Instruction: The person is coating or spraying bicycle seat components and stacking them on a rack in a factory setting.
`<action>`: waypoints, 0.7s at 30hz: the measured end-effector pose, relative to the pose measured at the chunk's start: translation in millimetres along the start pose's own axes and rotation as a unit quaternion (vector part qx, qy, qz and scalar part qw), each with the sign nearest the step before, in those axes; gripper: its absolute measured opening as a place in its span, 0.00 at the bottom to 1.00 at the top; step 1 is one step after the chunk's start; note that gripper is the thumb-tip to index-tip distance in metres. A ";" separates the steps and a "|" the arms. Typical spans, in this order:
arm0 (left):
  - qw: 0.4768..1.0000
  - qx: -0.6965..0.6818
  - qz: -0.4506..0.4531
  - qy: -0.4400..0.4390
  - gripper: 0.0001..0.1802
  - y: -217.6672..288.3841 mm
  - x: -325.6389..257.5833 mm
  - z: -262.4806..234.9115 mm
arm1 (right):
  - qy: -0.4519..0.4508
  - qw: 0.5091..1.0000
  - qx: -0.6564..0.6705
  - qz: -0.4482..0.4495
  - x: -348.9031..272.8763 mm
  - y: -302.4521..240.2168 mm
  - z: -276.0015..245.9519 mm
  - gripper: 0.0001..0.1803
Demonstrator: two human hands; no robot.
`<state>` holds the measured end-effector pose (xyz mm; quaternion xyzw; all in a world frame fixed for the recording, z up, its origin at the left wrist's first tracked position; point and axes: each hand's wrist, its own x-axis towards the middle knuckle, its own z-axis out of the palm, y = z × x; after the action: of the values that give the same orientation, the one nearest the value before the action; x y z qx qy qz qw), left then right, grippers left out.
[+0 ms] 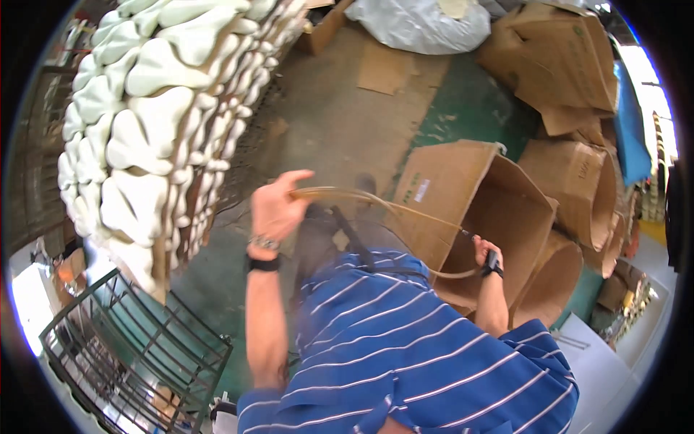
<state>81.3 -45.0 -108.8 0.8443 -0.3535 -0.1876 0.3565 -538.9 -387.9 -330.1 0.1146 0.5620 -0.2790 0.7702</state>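
Observation:
My left hand [278,208], with a bracelet and a black band at its wrist, is closed round a translucent yellowish hose [347,191], one finger stretched out. From there the hose arcs across in front of my body toward the right. My right hand [488,254], wearing a dark wrist device, is closed in front of an open cardboard box [441,181]. A small dark-tipped piece [468,233] shows just beyond its fingers; its kind is too small to make out. The lower run of hose reaches this hand too.
A tall stack of glossy white lobed pieces [148,126] rises at the left. Below it stands a dark metal rack [137,347]. More cardboard boxes [560,61] lie at the right, one beside a blue sheet [632,137]. A grey-white plastic bag [426,29] sits at the back.

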 end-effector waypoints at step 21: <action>0.984 -0.165 0.067 -0.007 0.24 -20.5 44.3 92.7 | -0.194 0.382 -0.863 -0.269 -12.1 261.4 304.8 0.17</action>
<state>68.2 -110.8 -189.4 0.7470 -0.3761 -0.2246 0.5001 -151.1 -319.8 -250.4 -0.8262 0.3367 0.1487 0.4266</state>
